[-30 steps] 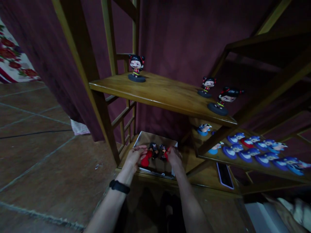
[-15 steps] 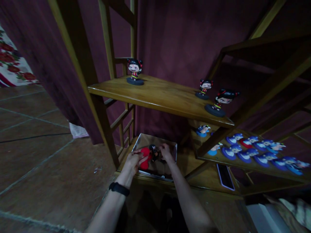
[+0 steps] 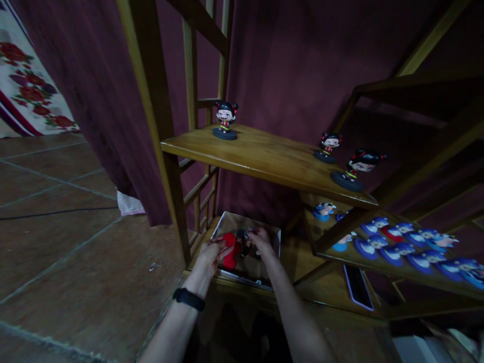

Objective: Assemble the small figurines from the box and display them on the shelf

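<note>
A shallow open box (image 3: 223,220) with white edges sits on the lowest shelf, and both my hands reach into it. My left hand (image 3: 213,253) has its fingers closed on a bright red rounded object (image 3: 229,258) at the box's left side. My right hand (image 3: 261,240) is bent inward at the right, its fingers drawn together by several small dark figurines (image 3: 245,243) in the box. What those fingertips grip, if anything, is too dark and small to make out. A black band (image 3: 189,299) is on my left wrist.
Above the box a wooden shelf (image 3: 264,156) holds figurines with black hair, one left (image 3: 226,120) and two right. Several blue-based figurines (image 3: 372,247) stand on a side shelf. A phone (image 3: 358,287) lies below them. A shelf post (image 3: 151,111) rises at left.
The view has shifted, so shelf and box appear slightly further right and lower. My left hand stays on the red object; my right hand has shifted slightly among the dark figurines.
</note>
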The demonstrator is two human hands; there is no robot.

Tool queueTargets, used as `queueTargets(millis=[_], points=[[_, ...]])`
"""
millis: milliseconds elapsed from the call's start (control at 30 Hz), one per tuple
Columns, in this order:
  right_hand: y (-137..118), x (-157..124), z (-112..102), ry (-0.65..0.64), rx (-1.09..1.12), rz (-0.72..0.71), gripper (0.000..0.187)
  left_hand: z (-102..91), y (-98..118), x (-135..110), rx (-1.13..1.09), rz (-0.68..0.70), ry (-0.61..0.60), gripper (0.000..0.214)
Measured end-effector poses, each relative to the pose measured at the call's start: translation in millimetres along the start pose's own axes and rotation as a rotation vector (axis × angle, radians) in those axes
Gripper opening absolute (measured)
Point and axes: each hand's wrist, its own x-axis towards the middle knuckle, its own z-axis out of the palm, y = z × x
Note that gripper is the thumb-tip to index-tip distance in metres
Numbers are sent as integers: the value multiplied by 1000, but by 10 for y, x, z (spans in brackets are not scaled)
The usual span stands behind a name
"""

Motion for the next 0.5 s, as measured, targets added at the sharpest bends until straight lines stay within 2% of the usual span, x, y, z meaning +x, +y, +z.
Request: queueTargets(millis=[100, 200, 333, 500], points=[[-92, -259, -161, -197, 423, -44, 34, 53, -63, -40, 2, -13, -13, 19], [-130, -512, -268, -217, 571, -38, 34, 118, -135, -102, 4, -36, -68, 16], [-152, -660, -294, -149, 513, -59, 32, 176, -203, -168, 10, -15, -124, 10], [-155, -634, -196, -76, 303, -171, 33, 208, -233, -200, 22, -20, -187, 8]])
